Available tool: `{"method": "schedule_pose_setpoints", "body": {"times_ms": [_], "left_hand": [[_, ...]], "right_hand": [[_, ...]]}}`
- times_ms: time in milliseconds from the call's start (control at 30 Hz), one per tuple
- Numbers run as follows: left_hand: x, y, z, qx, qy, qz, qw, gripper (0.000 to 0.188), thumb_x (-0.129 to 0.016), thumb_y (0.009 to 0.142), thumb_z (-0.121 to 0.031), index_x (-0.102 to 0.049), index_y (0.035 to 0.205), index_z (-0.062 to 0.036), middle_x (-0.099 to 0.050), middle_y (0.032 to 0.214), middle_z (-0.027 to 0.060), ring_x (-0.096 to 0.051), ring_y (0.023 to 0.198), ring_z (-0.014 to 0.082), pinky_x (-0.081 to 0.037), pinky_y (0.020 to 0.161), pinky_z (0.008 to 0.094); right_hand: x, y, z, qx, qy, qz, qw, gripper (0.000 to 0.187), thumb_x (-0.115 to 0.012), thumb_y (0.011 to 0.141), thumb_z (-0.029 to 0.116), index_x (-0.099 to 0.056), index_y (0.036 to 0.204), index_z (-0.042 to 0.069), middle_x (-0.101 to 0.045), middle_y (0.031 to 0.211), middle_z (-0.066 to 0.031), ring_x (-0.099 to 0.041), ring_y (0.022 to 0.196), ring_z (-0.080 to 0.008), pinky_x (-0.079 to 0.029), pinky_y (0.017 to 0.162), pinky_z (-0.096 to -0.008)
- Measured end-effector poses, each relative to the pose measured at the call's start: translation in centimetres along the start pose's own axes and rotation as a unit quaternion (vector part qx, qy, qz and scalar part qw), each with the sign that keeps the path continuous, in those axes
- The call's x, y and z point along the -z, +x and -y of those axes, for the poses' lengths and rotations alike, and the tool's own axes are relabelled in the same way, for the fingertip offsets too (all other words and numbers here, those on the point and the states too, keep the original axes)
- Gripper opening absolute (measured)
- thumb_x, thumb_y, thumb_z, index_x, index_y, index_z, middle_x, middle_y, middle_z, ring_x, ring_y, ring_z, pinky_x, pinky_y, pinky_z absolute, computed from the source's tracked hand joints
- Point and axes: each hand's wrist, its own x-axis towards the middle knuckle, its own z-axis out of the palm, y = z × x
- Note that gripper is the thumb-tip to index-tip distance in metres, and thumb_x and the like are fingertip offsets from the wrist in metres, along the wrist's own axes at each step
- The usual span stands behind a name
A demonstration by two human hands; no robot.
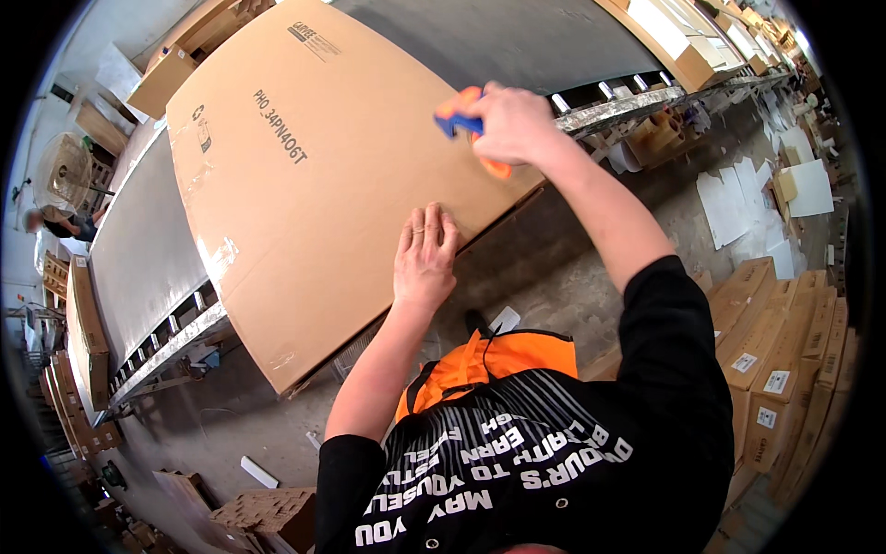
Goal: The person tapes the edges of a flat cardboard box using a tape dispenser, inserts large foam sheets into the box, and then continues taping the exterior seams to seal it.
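A large flat cardboard box [314, 185] lies across the conveyor in front of me, overhanging its near edge. Strips of clear tape show along its left side. My left hand [426, 258] rests flat on top of the box near its front edge, fingers stretched out and holding nothing. My right hand [517, 125] is closed around an orange and blue tape dispenser [459, 115] above the right part of the box. Motion blur and my fingers hide part of that tool.
The dark conveyor belt [148, 254] continues left and right of the box, with metal rollers along its rail [618, 109]. Stacked long cartons [780, 360] stand at my right. White sheets [738, 198] lie on the floor beyond. A person [78, 222] and a large fan [66, 171] are far left.
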Motion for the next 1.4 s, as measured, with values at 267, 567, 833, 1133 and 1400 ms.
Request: {"method": "schedule_pose_setpoints", "body": {"times_ms": [267, 567, 833, 1133, 1400], "left_hand": [[-0.1, -0.1, -0.3, 0.029, 0.003, 0.001, 1.0, 0.061, -0.064, 0.073, -0.002, -0.051, 0.133, 0.0, -0.047, 0.146, 0.0205, -0.044, 0.136, 0.04, -0.037, 0.114, 0.0476], [-0.1, -0.6, -0.1, 0.011, 0.046, 0.043, 0.998, 0.078, -0.08, 0.074, -0.017, -0.045, 0.141, -0.0009, -0.04, 0.153, 0.0215, -0.038, 0.141, 0.0425, -0.035, 0.115, 0.0492], [7.9, -18.9, 10.2, 0.176, 0.128, 0.132, 0.967, 0.106, -0.087, 0.068, -0.036, -0.03, 0.15, 0.0009, -0.02, 0.16, 0.0306, -0.017, 0.15, 0.047, -0.014, 0.123, 0.0562], [8.8, -28.2, 18.8, 0.104, 0.03, -0.054, 0.993, 0.092, -0.09, 0.059, -0.047, -0.057, 0.127, 0.0037, -0.06, 0.135, 0.0239, -0.058, 0.127, 0.0399, -0.046, 0.109, 0.0452], [8.6, -28.9, 20.2, 0.105, -0.039, -0.059, 0.992, 0.096, -0.088, 0.062, -0.044, -0.051, 0.135, 0.0058, -0.056, 0.138, 0.0271, -0.055, 0.13, 0.0407, -0.041, 0.112, 0.0457]], "right_hand": [[-6.2, -14.6, -5.4, -0.002, -0.044, 0.227, 0.973, 0.063, -0.069, 0.066, 0.028, -0.066, 0.129, 0.026, -0.057, 0.123, -0.0242, -0.069, 0.083, -0.0397, -0.057, 0.077, -0.048], [-20.8, -10.0, -2.3, 0.015, -0.126, 0.239, 0.963, 0.03, -0.07, 0.072, 0.032, -0.078, 0.092, 0.011, -0.07, 0.107, -0.0161, -0.063, 0.105, -0.028, -0.055, 0.082, -0.0333], [-23.2, -18.9, 2.1, -0.145, 0.089, 0.227, 0.959, 0.061, -0.071, 0.068, 0.033, -0.066, 0.127, 0.021, -0.056, 0.125, -0.0265, -0.067, 0.102, -0.0405, -0.055, 0.088, -0.0459], [-5.6, -20.9, 24.3, -0.071, 0.214, -0.091, 0.97, 0.05, -0.071, 0.068, 0.015, -0.07, 0.117, 0.009, -0.063, 0.121, -0.0133, -0.067, 0.093, -0.0378, -0.056, 0.079, -0.0429], [-3.9, -10.2, 41.7, 0.04, 0.032, 0.083, 0.995, 0.041, -0.064, 0.073, 0.026, -0.072, 0.111, 0.013, -0.064, 0.116, -0.0222, -0.068, 0.097, -0.0401, -0.056, 0.084, -0.0476]]}}
